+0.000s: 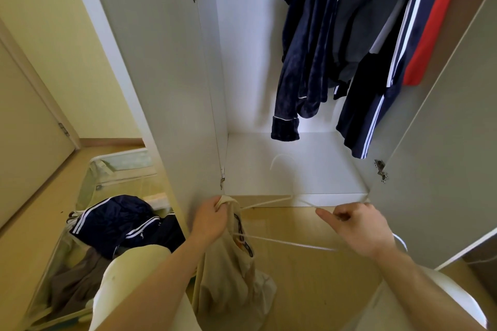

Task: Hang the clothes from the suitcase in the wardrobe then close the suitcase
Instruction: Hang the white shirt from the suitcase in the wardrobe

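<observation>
The fingers of the left hand are curled tight round a bunched edge of a beige garment that hangs below it, while the right hand grips the right end of a white hanger, forefinger pointing left, in front of the open white wardrobe. Inside it hang a navy robe, a navy striped jacket and a red garment; the open suitcase lies on the floor to the left, holding dark striped clothes
</observation>
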Demonstrator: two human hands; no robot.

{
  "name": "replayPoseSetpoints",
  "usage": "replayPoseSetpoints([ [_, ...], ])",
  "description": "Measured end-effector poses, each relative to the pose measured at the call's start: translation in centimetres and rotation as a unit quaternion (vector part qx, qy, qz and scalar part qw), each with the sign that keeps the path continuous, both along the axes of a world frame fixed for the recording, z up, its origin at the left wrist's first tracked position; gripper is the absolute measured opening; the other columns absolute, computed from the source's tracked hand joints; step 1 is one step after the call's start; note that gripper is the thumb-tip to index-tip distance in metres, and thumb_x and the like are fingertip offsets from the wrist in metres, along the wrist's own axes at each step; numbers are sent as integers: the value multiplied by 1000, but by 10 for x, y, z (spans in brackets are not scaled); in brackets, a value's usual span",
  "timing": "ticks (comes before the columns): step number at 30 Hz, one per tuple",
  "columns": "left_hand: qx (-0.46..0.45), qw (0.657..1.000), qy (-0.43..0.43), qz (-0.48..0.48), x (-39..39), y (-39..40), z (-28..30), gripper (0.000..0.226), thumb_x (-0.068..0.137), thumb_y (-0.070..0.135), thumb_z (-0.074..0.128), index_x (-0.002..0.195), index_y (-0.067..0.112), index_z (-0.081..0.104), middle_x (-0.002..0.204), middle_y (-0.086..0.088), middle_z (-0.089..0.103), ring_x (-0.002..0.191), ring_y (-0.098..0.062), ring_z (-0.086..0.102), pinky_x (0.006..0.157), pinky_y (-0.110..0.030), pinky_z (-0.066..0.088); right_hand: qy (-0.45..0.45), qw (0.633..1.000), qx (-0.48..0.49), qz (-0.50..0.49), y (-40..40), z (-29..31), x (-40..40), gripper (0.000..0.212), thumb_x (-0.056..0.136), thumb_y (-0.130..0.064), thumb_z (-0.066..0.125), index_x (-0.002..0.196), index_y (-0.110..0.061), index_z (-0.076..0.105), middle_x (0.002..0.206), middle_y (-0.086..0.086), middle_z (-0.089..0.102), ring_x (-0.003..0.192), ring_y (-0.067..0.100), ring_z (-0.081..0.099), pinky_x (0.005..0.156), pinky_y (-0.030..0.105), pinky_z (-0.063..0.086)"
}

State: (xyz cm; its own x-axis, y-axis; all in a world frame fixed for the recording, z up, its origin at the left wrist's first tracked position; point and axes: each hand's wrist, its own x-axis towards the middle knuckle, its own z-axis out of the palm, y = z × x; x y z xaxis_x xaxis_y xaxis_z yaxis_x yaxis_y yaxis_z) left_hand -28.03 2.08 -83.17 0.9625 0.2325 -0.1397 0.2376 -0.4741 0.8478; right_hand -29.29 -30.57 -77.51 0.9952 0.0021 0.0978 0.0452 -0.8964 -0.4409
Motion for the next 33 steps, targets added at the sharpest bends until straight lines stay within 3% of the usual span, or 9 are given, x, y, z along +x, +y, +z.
replayPoseSetpoints([
  [7,-67,992,-41,-101,-11,-19,15,28,106,31,46,99,41,70,97,-12,69,90,-30,61,78,-34,49,37,997,-14,73,25,-17,-5,65,88,-73,48,54,-17,44,44,-4,39,43,11,36,47,21,29],
  [12,-111,977,-79,-167,-29,-29,31,25,104,38,48,102,44,72,77,-6,60,70,-13,54,71,-26,44,126,984,84,89,42,-33,-10,63,87,-73,53,53,-23,35,42,-7,30,42,10,29,49,23,31],
  [14,-84,970,-74,-216,-36,-32,32,23,104,35,49,109,43,69,86,-11,58,74,-14,53,73,-22,43,127,982,129,62,43,-34,-7,66,84,-75,55,51,-23,31,42,-8,27,43,12,28,50,27,31],
  [16,-47,967,-67,-240,-37,-29,30,30,103,25,52,123,43,64,100,3,55,91,-9,52,86,-20,44,131,979,149,51,44,-36,-5,69,83,-77,55,48,-23,31,43,-8,26,43,13,27,51,29,30],
  [21,184,951,-132,-210,-21,-17,15,29,100,35,54,125,46,62,125,19,41,123,-6,34,108,-30,27,153,972,167,57,46,-37,-8,70,84,-73,57,41,-24,33,43,-8,25,44,16,27,52,31,29],
  [24,176,956,-117,-203,-15,-16,8,27,101,47,49,121,42,66,113,25,62,108,2,54,111,-40,37,152,971,174,59,49,-33,-10,68,86,-68,61,42,-24,35,43,-7,26,44,15,27,51,29,28],
  [27,103,968,-121,-196,-15,-20,12,19,101,39,54,112,43,69,95,23,67,90,0,61,91,-35,52,86,980,175,49,47,-27,-8,58,83,-62,69,49,-22,43,47,-7,38,47,11,35,53,30,34],
  [31,20,971,-156,-181,-18,-24,20,22,102,31,55,110,47,67,94,20,67,90,-6,64,83,-32,56,-220,961,152,68,39,-15,-7,23,84,-30,77,70,-29,59,72,-16,58,75,7,56,71,21,43],
  [33,4,972,-163,-167,-19,-26,22,25,102,32,54,106,55,64,96,15,67,91,-9,64,86,-35,56,-200,955,139,173,40,-18,-18,26,85,-24,71,67,-32,55,64,-16,52,62,6,52,61,23,43],
])
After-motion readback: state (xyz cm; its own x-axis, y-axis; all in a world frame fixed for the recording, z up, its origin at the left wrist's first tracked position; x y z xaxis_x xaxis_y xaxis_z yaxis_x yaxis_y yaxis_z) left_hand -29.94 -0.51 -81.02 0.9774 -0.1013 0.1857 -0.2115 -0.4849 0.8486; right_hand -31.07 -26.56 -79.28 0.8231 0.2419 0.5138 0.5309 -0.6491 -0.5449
